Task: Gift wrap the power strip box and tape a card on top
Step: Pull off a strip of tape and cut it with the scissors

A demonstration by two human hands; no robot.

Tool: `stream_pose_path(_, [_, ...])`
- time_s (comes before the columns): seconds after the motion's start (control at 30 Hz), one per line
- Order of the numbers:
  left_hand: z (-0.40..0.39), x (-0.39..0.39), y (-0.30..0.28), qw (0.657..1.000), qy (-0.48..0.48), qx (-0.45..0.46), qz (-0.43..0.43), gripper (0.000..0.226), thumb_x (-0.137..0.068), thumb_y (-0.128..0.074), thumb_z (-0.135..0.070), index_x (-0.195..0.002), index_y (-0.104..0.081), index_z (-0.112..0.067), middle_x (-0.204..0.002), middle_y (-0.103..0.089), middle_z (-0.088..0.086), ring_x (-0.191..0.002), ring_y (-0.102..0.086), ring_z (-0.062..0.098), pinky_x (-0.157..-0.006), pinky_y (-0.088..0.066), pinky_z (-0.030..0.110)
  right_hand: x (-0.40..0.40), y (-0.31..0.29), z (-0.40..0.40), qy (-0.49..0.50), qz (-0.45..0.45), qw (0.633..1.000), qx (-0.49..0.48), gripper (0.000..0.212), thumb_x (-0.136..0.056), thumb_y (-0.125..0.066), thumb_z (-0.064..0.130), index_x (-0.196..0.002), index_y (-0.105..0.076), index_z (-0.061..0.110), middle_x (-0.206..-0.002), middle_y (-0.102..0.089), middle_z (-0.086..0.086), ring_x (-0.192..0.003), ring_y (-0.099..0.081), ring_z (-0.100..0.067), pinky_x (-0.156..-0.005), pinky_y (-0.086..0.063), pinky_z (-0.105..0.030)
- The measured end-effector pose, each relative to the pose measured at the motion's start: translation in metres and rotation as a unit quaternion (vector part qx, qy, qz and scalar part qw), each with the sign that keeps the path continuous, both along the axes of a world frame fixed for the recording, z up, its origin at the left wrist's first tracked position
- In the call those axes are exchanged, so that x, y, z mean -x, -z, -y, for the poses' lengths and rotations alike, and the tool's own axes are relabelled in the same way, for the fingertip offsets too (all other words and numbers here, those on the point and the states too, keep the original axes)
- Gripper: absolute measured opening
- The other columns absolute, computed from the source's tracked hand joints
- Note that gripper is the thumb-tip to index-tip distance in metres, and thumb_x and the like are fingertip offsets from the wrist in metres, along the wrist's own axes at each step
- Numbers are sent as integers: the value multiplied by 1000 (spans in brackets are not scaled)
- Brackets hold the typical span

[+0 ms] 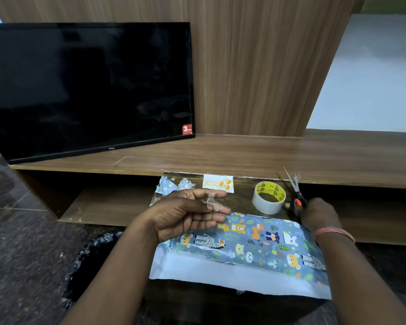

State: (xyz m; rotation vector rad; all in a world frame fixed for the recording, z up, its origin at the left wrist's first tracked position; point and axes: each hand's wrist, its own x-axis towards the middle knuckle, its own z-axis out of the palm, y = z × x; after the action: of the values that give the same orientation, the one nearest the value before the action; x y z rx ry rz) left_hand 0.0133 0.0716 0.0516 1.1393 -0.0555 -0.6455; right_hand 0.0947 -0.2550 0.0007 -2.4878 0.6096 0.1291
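Left hand (185,216) at frame centre, palm turned up, fingers straight and relaxed, a short strip of clear tape (212,202) stuck to the fingertips. Right hand (319,215) at right of centre, curled round the black-and-orange handles of the scissors (295,193), blades pointing up and away, a scrap of clear tape clinging to them. Pink band round the right wrist. Below both hands, the wrapped box (256,240) in blue animal-print paper, lying flat on the dark tabletop (242,191), with a white flap of paper (209,270) spread out along its near edge. Just beyond the box, between the hands, a roll of tape (268,194) standing on its side. Further up, a white birthday card (218,182) with gold balloons, flat on the tabletop. Left of the card, crumpled paper offcuts (171,186). Upper left of the frame, a dark TV screen (87,87) leaning on a wooden shelf (244,156).
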Motion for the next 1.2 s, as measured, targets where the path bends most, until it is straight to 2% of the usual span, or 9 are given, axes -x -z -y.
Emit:
stream_pose_path(0.13, [1, -2, 2, 1000, -4, 2, -6, 42, -99, -50, 6, -137, -61, -7, -129, -65, 29, -100, -75, 27, -76, -62, 30, 5, -4, -2, 18, -10, 1000, 6, 38, -93, -70, 31, -112, -68, -2, -104, -69, -24, -98, -64, -36, -70, -38, -28])
stream_pose_path(0.27, [2, -2, 5, 1000, -13, 6, -17, 42, -96, -52, 6, -134, -64, -7, -129, -65, 30, -97, -76, 28, -74, -63, 30, 9, -10, -5, 18, -4, 1000, -13, 36, -87, -78, 24, -111, -67, -2, -75, -56, -10, -71, -53, -25, -64, -37, -25])
stream_pose_path(0.43, [2, -3, 7, 1000, -16, 5, -23, 43, -93, -56, 4, -134, -65, -7, -129, -64, 30, -97, -76, 28, -75, -63, 30, -3, -9, -15, 53, -41, 997, -38, 43, -91, -74, 27, -126, -64, 6, -117, -61, -18, -85, -59, -21, -74, -40, -26])
stream_pose_path(0.5, [2, -4, 7, 1000, -16, 7, -25, 43, -93, -57, 4, -134, -65, -7, -130, -64, 30, -98, -76, 28, -75, -63, 30, -7, -4, -16, 42, -32, 996, -68, 37, -100, -60, 19, -134, -59, 4, -116, -62, -14, -66, -44, -10, -61, -42, -13])
stream_pose_path(0.57, [2, -5, 9, 999, -20, 6, -27, 43, -91, -57, 4, -132, -66, -7, -129, -64, 30, -97, -76, 28, -75, -63, 31, -10, 1, -17, -18, -40, 999, 14, 38, -104, -49, 14, -138, -51, -2, -134, -56, -18, -78, -56, -15, -46, -41, -7])
stream_pose_path(0.63, [3, -5, 9, 999, -21, 4, -28, 44, -90, -58, 4, -131, -67, -7, -128, -65, 30, -96, -76, 28, -75, -63, 31, -12, 2, -23, -11, -69, 997, 33, 30, -100, -54, 24, -123, -58, 6, -137, -53, -16, -113, -61, -28, -72, -49, -14])
stream_pose_path(0.7, [5, -6, 10, 999, -21, 1, -30, 44, -90, -57, 4, -132, -66, -6, -128, -65, 30, -95, -76, 27, -76, -63, 31, -14, -8, -27, -1, -54, 997, 58, 33, -96, -57, 27, -125, -65, 13, -134, -59, -12, -122, -59, -31, -94, -52, -32])
stream_pose_path(1.0, [22, -4, 31, 996, 2, -48, -81, 41, -97, -53, 5, -137, -56, -2, -124, -67, 29, -102, -74, 32, -87, -61, 36, -13, -31, -47, -37, -32, 995, 90, 28, -88, -68, 11, -115, -68, 8, -115, -71, -9, -107, -69, -25, -83, -57, -33])
stream_pose_path(1.2, [30, -2, 35, 995, 6, -55, -87, 38, -98, -51, 7, -134, -59, -3, -123, -68, 28, -102, -74, 31, -88, -62, 36, -13, -40, -48, -118, -94, 978, 140, 38, -93, -64, 10, -130, -61, 5, -135, -61, -13, -122, -61, -26, -99, -53, -37])
